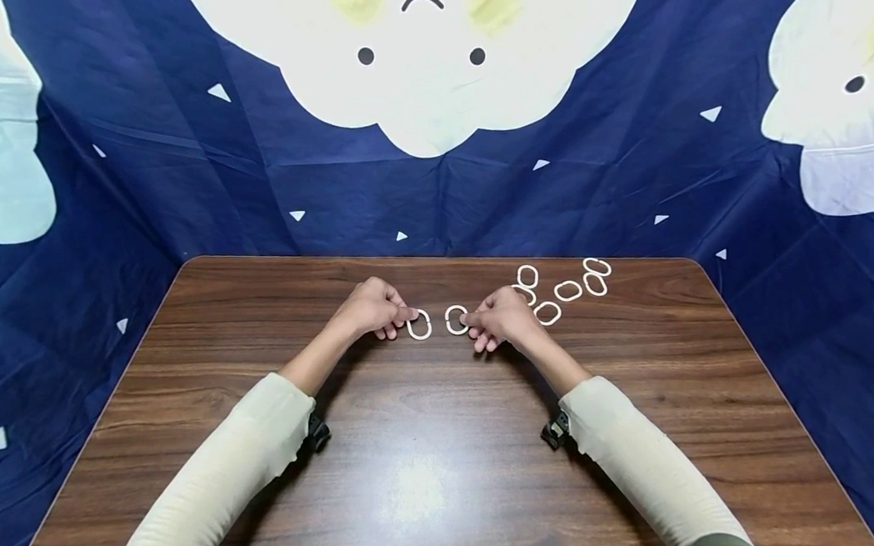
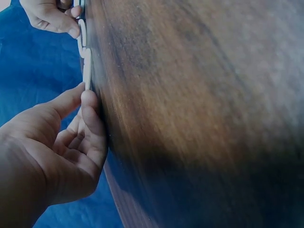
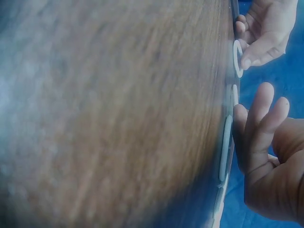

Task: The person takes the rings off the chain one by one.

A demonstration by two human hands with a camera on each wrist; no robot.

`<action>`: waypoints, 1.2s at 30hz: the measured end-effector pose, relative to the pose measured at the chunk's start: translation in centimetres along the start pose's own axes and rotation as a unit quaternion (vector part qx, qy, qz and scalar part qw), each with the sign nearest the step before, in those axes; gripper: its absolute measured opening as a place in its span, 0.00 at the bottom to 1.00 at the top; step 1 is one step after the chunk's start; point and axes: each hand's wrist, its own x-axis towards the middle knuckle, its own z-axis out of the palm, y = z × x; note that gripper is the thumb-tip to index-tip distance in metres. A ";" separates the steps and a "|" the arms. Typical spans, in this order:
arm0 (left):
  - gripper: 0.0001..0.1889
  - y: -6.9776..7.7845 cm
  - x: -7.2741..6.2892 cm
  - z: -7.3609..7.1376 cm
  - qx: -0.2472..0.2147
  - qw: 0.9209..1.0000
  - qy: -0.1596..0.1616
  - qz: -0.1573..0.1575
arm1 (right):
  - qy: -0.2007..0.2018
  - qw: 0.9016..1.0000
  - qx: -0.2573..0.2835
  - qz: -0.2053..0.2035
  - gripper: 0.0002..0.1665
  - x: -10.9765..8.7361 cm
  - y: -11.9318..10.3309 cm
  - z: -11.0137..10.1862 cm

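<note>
My left hand [image 1: 377,306] pinches a white oval link [image 1: 421,338] at its upper left side, near the far part of the table. Across a small gap, another white oval link [image 1: 447,316] is held at its right side between the thumb and finger of my right hand [image 1: 505,315]. This second link has a small split in its left side. The two links lie apart in the head view. In the right wrist view, the left hand's link [image 3: 235,57] is tipped up on edge, while the right fingers partly hide their own link [image 3: 235,92].
Several more white links lie right of my right hand, among them one link [image 1: 560,311] close by its knuckles and another link [image 1: 581,287] farther right. The brown wooden table [image 1: 432,440] ends at a dark blue cloth [image 1: 440,206] with white clouds.
</note>
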 end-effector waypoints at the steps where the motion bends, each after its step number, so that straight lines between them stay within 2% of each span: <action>1: 0.11 0.0 0.0 0.0 0.000 1.000 0.001 0.000 | -0.001 1.000 0.002 0.000 0.11 0.0 0.0 0.0; 10: 0.12 -0.1 -0.2 -0.1 -0.035 0.999 -0.007 -0.004 | -0.008 1.000 0.013 -0.003 0.12 -0.3 0.1 -0.2; 16: 0.12 -0.3 -0.2 -0.2 -0.073 0.997 -0.018 -0.001 | -0.015 0.999 0.040 -0.003 0.12 -0.5 0.2 -0.6; 21: 0.12 -0.3 -0.4 -0.6 -0.072 0.997 -0.015 0.003 | -0.020 0.998 0.053 -0.016 0.10 -0.9 0.2 -1.1; 25: 0.12 -0.4 -0.5 -1.1 -0.069 0.998 -0.005 0.013 | -0.016 0.998 0.039 -0.043 0.11 -1.2 0.3 -2.0; 31: 0.13 -0.9 -1.1 -2.4 -0.058 0.998 0.004 0.027 | 0.005 0.997 -0.014 -0.080 0.17 -1.7 0.8 -3.9; 36: 0.14 -1.4 -1.4 -3.5 -0.050 0.998 0.018 0.029 | 0.021 0.995 -0.031 -0.091 0.18 -2.0 1.5 -5.5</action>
